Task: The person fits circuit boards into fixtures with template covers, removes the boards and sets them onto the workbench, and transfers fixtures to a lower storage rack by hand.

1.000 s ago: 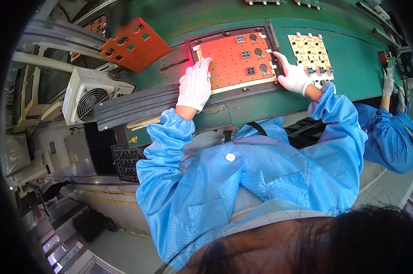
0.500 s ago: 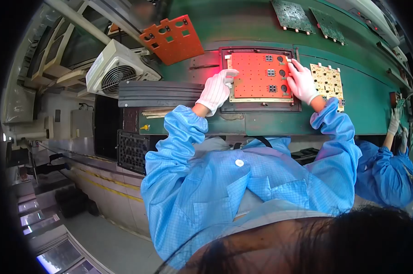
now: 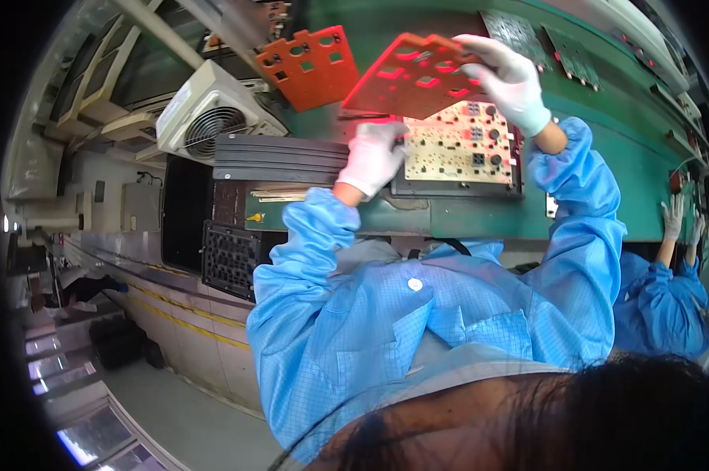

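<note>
My right hand [image 3: 507, 82], in a white glove, grips the right end of an orange plate with cutouts [image 3: 409, 82]. The plate is tilted up, above a cream circuit board [image 3: 448, 157] that carries black components and lies in a black frame [image 3: 456, 189]. At the board's upper left edge is my left hand [image 3: 374, 157], also gloved. Its fingers are curled together; whether they pinch the board's edge or a small thing is hidden. The plate covers the board's far part.
Another orange plate [image 3: 311, 67] lies at the back left. Stacked dark bars [image 3: 280, 159] are beside my left hand, near a white fan unit [image 3: 205, 114]. Two green circuit boards [image 3: 515, 39] lie at the back right. A co-worker's gloved hand [image 3: 673, 216] is at far right.
The orange plate has come up off the circuit board and tilted, raised by my right hand up and leftward. My left hand has let go of the plate and stays by the board's left edge.
</note>
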